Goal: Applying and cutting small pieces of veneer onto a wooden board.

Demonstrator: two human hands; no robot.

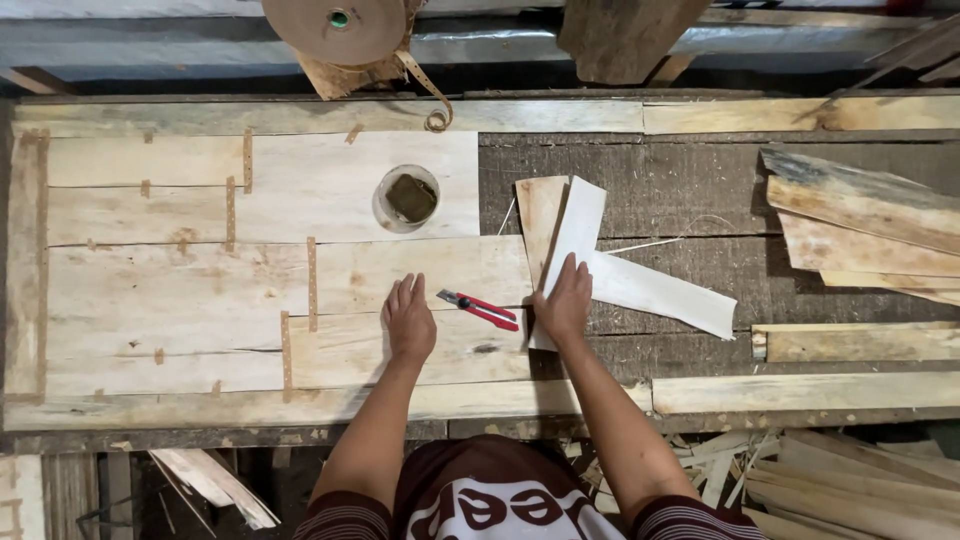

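My left hand [410,320] lies flat, fingers together, on a large pale sheet of wood veneer [200,280] patched with brown tape strips. My right hand [563,303] presses down on a narrow pale veneer strip [578,230] at the sheet's right edge. That strip crosses another pale strip [660,293] and a tan piece [540,215]. A red utility knife [480,309] lies on the sheet between my two hands, touching neither.
A clear cup [407,198] with a dark sponge inside stands on the sheet ahead of my left hand. A roll of brown paper tape [335,28] hangs at the back. Stacked veneer pieces [870,230] lie at the right. Wood scraps [820,480] sit below the bench edge.
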